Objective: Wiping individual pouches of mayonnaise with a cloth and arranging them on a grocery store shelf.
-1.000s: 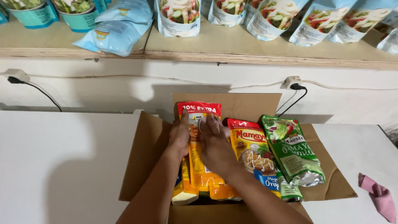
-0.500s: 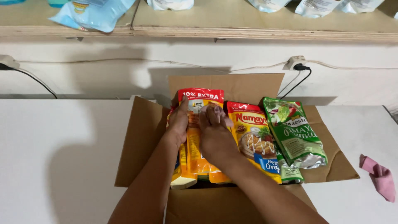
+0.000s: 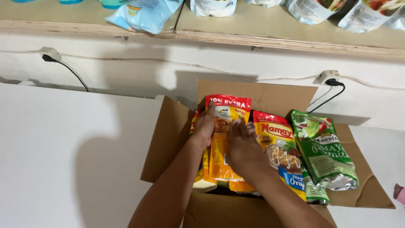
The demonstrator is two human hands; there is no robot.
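Note:
An open cardboard box point(image 3: 165, 141) stands on the white table with several sauce pouches upright inside. Both hands rest on the orange-and-red pouch point(image 3: 227, 110) at the box's left side. My left hand point(image 3: 206, 126) grips its left edge, fingers curled round it. My right hand point(image 3: 240, 147) presses flat on the pouch's front, fingers pointing up. To the right stand a red-and-yellow pouch point(image 3: 275, 141) and a green pouch point(image 3: 322, 154), which leans over the right flap. More yellow pouches sit behind and below my hands, partly hidden.
A wooden shelf point(image 3: 270, 40) runs along the wall above, holding blue and white pouches point(image 3: 145, 14). Two wall sockets with black cables point(image 3: 69, 69) sit below the shelf. A pink cloth point(image 3: 400, 193) lies at the table's right edge.
The camera has tilted down and left slightly. Both hands stay on the orange pouch, with my left hand's fingers shifting a little higher along its edge.

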